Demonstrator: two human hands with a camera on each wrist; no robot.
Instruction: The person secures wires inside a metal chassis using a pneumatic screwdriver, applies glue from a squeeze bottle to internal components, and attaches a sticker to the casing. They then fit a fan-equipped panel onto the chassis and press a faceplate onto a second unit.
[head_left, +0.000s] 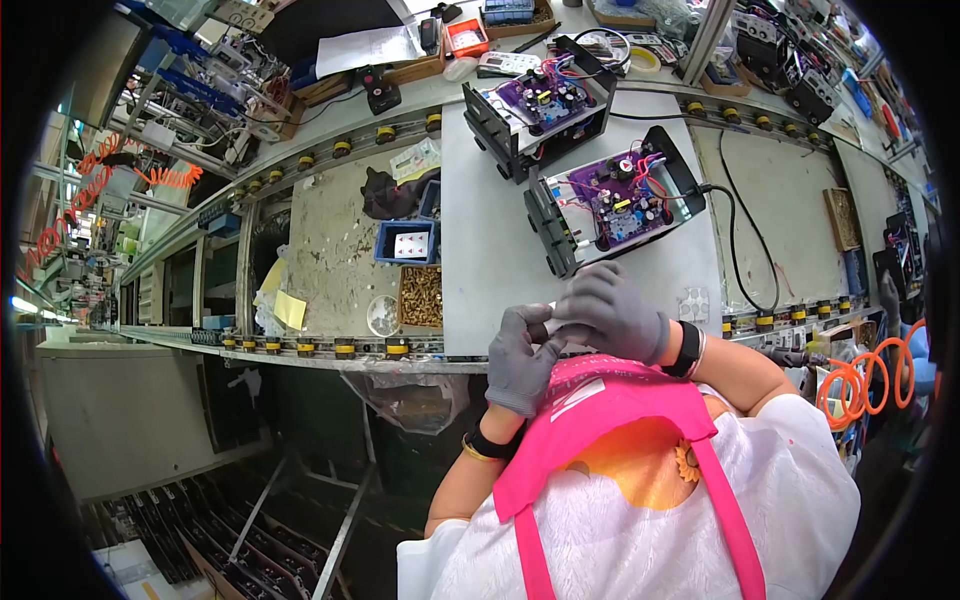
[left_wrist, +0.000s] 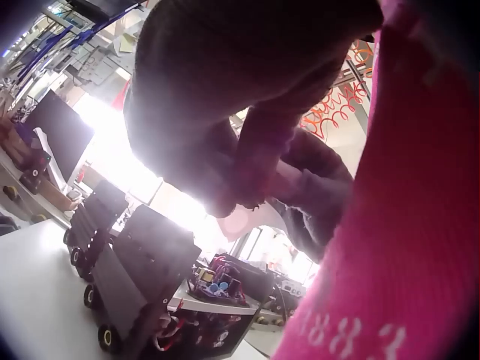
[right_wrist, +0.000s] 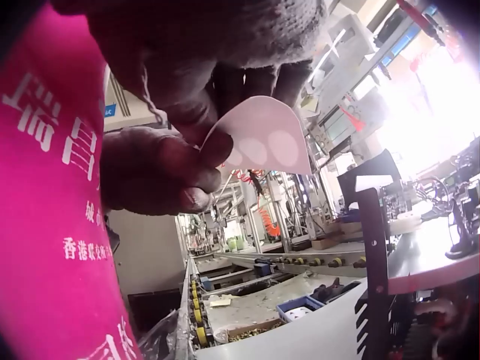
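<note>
Both hands wear grey gloves and meet in front of the pink apron, at the near edge of the white work board (head_left: 480, 290). Between them is a small curved sheet of round stickers (right_wrist: 289, 142), with pale ovals showing on its face. My left hand (head_left: 520, 360) pinches the sheet at its edge between thumb and finger. From above, my right hand (head_left: 610, 315) grips it too, its fingers partly hidden behind the sheet. Just beyond the hands stands an opened device with a purple circuit board (head_left: 625, 200); a second opened device (head_left: 540, 105) sits behind it.
Another sheet of round stickers (head_left: 693, 304) lies on the board's right side. To the left are a blue bin (head_left: 405, 258), a box of brass-coloured parts (head_left: 420, 297) and a round clear dish (head_left: 382, 315). A black cable (head_left: 738, 220) runs from the nearer device. Roller rails (head_left: 345, 348) edge the bench.
</note>
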